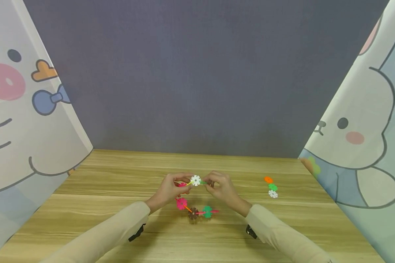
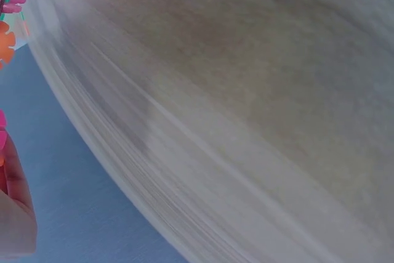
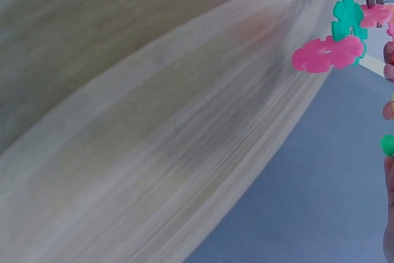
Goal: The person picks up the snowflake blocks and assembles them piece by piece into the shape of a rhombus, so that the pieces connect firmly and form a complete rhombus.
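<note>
In the head view a chain of slotted plastic snowflake discs hangs in a curve from my left hand (image 1: 164, 193). Its thumb and fingers pinch the chain near a yellow disc (image 1: 189, 183) and a pink one. A white disc (image 1: 195, 180) faces me between the two hands, joined to the yellow one. My right hand (image 1: 225, 189) pinches a green disc (image 1: 203, 182) at the white disc's right edge. Lower, the chain runs through a magenta disc (image 1: 181, 203), an orange, a brown disc (image 1: 193, 213) and a teal disc (image 3: 348, 16), ending in a pink disc (image 3: 326, 53).
Three loose discs lie on the wooden table (image 1: 118, 175) at the right: an orange disc (image 1: 268, 179), a bright green disc (image 1: 273, 187) and a white one. A dark grey panel (image 1: 197, 80) rises behind, with cartoon-printed panels on both sides.
</note>
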The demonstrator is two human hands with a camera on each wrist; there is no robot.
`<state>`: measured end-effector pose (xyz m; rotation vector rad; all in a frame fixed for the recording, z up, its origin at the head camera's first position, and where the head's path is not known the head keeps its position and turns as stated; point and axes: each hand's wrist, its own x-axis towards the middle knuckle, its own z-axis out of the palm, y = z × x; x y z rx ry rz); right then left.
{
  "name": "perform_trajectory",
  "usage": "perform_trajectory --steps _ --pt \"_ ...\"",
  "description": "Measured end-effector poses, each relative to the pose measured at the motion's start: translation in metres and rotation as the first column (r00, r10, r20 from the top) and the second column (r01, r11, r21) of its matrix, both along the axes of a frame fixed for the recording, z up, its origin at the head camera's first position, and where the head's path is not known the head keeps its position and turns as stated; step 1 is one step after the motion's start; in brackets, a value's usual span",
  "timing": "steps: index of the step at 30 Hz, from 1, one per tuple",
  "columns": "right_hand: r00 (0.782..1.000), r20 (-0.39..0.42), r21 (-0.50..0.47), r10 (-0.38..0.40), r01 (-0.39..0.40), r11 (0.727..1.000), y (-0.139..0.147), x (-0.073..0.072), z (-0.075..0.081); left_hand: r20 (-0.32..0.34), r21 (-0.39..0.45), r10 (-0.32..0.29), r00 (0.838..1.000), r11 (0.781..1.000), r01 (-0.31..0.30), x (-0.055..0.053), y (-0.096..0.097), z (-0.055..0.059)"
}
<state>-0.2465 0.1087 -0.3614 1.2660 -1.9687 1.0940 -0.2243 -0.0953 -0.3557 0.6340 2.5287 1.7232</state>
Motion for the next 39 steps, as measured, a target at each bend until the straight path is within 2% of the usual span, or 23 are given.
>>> perform_trajectory --steps 3,5,11,15,21,24,29,39 --pt "1.0 0.0 -0.002 0.003 -0.003 1.0 -0.001 0.006 0.007 0.001 -0.003 0.004 1.0 1.0 -0.004 0.0 0.0 0.001" --pt "1.0 -0.002 -0.003 0.0 0.0 1.0 -0.001 0.005 0.006 0.002 -0.002 0.002 1.0 1.0 -0.002 0.0 0.0 0.001" --pt "1.0 0.008 0.005 -0.014 0.014 1.0 0.001 -0.011 -0.016 0.002 0.005 -0.008 1.0 1.0 0.008 -0.001 0.0 0.0" --pt "0.999 0.021 0.019 -0.025 0.024 1.0 0.002 -0.016 -0.023 -0.004 0.008 -0.009 1.0 1.0 0.009 -0.007 -0.001 -0.008" --pt "0.999 0.015 0.043 -0.037 0.036 0.998 0.001 -0.015 -0.024 -0.024 0.002 -0.007 1.0 1.0 0.007 -0.018 -0.005 -0.025" --pt "0.999 0.008 0.04 -0.038 0.037 0.999 0.0 -0.015 -0.024 -0.024 0.01 -0.01 1.0 1.0 0.01 -0.019 -0.006 -0.026" --pt "0.999 0.003 0.045 -0.05 0.05 0.998 -0.001 -0.019 -0.024 -0.023 0.016 0.021 1.0 1.0 -0.021 -0.02 -0.006 -0.026" --pt "0.995 0.062 0.119 -0.083 0.075 0.99 0.005 -0.022 -0.022 0.024 0.058 0.048 0.999 0.997 -0.049 -0.019 -0.009 -0.029"
